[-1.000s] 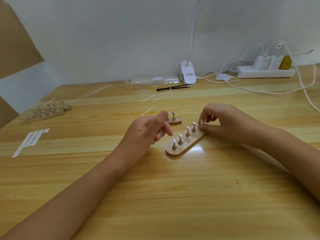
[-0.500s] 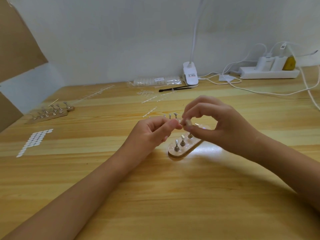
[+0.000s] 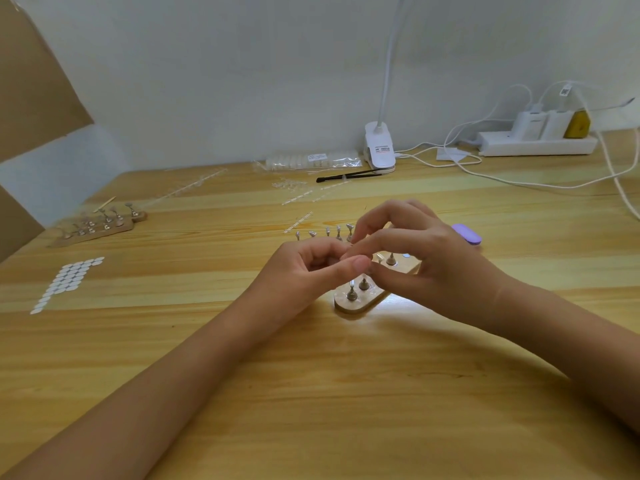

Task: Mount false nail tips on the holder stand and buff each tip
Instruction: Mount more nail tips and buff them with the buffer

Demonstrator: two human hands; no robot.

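A long wooden holder stand [image 3: 356, 304] with a rounded end lies on the glossy, pale-grained wooden surface [image 3: 311, 393], near its middle and directly under the two hands. Four small metal pegs show on it; the rest is hidden by fingers.

The left hand [image 3: 304, 268] is curled, with its thumb pushed forward. The right hand [image 3: 426, 258] arches over the stand, its forefinger stretched across to meet the left fingertips. The two hands touch at the tips above the pegs. Whether they pinch anything there I cannot tell — it is too small to make out.

Just behind the left hand stands a row of five more metal pegs [image 3: 327, 232]. A smooth purple oval block [image 3: 467, 233] lies beside the right hand.

At the far left lies a second wooden peg stand [image 3: 97, 226], and nearer, a patch of white oval stickers [image 3: 65, 282] in neat rows.

Along the wall are a clear plastic bag of pale tips [image 3: 311, 160], a thin black tool [image 3: 346, 175], a white clip lamp [image 3: 379, 150] and a white power strip [image 3: 536, 145] — three plugs in it, with white cables trailing.
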